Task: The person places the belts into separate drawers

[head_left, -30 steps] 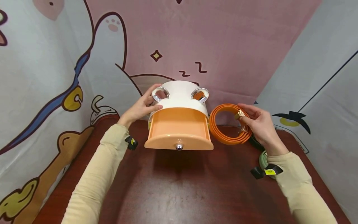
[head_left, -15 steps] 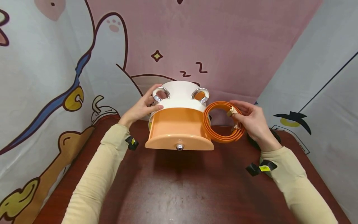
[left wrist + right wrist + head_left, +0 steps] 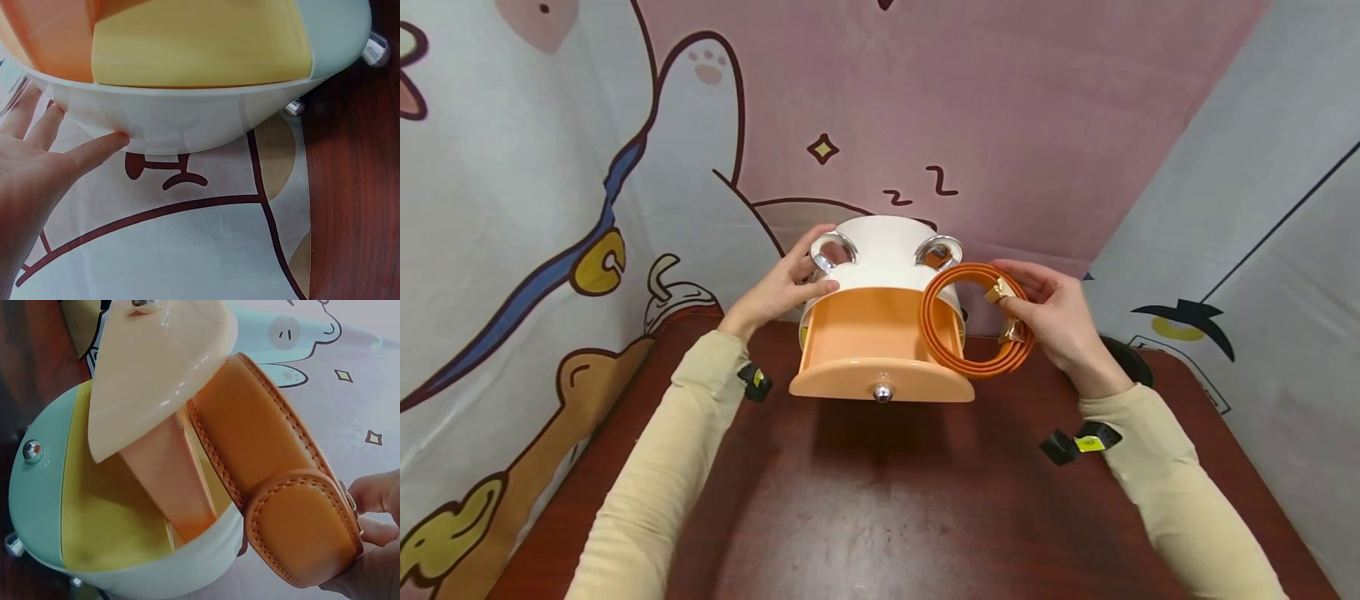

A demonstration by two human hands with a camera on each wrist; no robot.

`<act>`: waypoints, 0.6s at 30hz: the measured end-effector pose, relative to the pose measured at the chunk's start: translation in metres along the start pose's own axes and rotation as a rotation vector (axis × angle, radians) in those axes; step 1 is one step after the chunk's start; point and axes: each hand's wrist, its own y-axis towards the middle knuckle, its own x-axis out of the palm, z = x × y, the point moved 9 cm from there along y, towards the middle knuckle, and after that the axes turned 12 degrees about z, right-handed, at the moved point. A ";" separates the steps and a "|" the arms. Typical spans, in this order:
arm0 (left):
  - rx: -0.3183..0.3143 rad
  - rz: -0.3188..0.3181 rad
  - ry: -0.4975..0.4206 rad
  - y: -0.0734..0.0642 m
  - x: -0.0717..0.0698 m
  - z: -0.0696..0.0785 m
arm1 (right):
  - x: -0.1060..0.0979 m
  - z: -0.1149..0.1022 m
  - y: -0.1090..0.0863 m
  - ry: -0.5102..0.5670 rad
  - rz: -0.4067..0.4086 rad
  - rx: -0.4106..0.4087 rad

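A small white cabinet [image 3: 883,237] with chrome ring ears stands at the back of the table, its peach top drawer [image 3: 865,333] pulled out. My left hand [image 3: 778,292] rests on its left side, thumb by the front edge; in the left wrist view the extended thumb and fingers touch the white shell [image 3: 162,119]. My right hand [image 3: 1056,325] pinches a coiled orange belt [image 3: 977,368] near its gold buckle [image 3: 1000,290]. The coil is upright and overlaps the drawer's right side in the head view. Its stitched strap [image 3: 250,425] is beside the drawer front [image 3: 156,381] in the right wrist view.
Yellow [image 3: 112,506] and green [image 3: 44,469] drawers sit below the peach one, pushed in. A dark rolled item [image 3: 1127,358] lies behind my right wrist. Printed cloth [image 3: 1037,125] hangs behind the reddish-brown table [image 3: 880,500].
My right hand has carried the belt coil leftward, from beside the cabinet to overlapping the drawer's right edge. My left hand and the cabinet have stayed put.
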 end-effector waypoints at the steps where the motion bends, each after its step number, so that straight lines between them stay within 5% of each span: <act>1: 0.003 0.000 -0.002 0.001 0.000 -0.004 | 0.002 0.000 0.001 -0.013 0.004 0.003; 6: 0.005 -0.003 -0.021 0.003 0.000 -0.005 | 0.009 -0.004 0.003 -0.036 0.009 -0.002; 18: -0.002 -0.005 -0.037 -0.005 0.004 0.020 | 0.040 -0.015 0.006 0.006 -0.059 -0.106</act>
